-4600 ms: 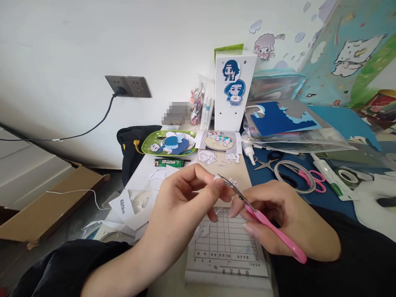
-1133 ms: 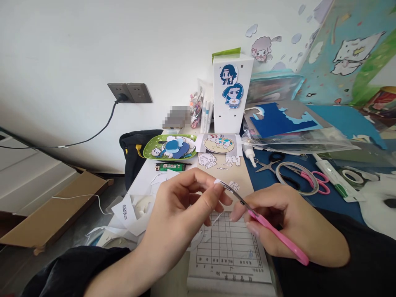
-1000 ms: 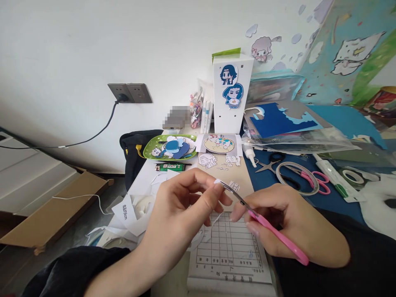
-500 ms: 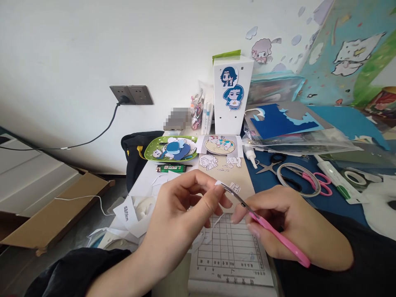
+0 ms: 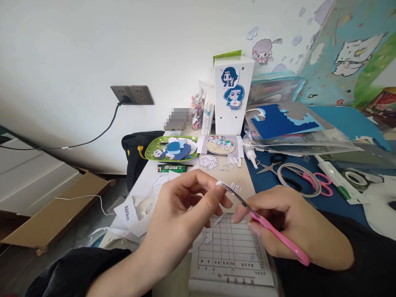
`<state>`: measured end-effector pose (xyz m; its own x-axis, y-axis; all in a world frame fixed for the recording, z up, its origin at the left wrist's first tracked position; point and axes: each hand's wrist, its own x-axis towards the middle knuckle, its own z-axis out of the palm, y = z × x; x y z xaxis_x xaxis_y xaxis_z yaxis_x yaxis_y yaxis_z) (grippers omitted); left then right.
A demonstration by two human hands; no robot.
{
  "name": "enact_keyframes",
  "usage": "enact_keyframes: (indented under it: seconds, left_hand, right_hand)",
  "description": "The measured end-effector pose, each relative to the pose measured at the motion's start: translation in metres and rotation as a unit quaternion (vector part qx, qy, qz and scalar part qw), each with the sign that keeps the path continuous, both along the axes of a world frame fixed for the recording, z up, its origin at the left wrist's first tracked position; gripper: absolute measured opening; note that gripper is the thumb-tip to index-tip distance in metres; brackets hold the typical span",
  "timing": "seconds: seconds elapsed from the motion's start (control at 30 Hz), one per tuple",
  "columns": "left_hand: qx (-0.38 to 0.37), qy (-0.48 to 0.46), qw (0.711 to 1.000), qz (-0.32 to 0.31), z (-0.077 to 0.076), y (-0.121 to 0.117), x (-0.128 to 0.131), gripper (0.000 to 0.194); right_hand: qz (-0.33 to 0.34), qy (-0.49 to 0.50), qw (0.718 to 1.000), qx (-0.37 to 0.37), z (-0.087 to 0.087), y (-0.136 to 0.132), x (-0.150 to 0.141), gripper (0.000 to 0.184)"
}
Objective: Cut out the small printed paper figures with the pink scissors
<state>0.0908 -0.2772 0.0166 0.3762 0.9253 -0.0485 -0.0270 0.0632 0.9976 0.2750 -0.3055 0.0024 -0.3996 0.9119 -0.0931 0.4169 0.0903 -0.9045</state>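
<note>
My left hand (image 5: 192,206) pinches a small piece of white paper (image 5: 219,182) between thumb and fingers; most of the piece is hidden behind them. My right hand (image 5: 287,222) is closed around the pink handles of a pair of scissors (image 5: 272,233). The scissor blades point up and left and meet the paper at my left fingertips. A thin white paper strip (image 5: 218,220) hangs below my left fingers. Under both hands lies a printed form sheet (image 5: 232,255) with a grid. Cut-out line drawings (image 5: 208,161) rest on the beige board beyond.
A green tray (image 5: 148,153) holds paper cut-outs. Paper scraps (image 5: 126,212) pile up at left. On the right lie black scissors (image 5: 269,168), a tape roll (image 5: 312,190), more pink scissors (image 5: 324,183) and a glue bottle (image 5: 251,156). A white box (image 5: 230,121) stands behind.
Almost nothing differs. Both hands, the paper and the scissors keep their positions; the whole view has shifted very slightly.
</note>
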Motion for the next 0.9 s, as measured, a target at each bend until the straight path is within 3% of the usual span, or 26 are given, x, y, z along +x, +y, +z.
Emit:
enact_keyframes:
  seconds: [0.9]
  left_hand:
    - [-0.002, 0.008, 1.000, 0.001, 0.0002, 0.0009, 0.0003, 0.014]
  right_hand:
    - [-0.002, -0.006, 1.000, -0.017, 0.0016, 0.0014, 0.0002, 0.028]
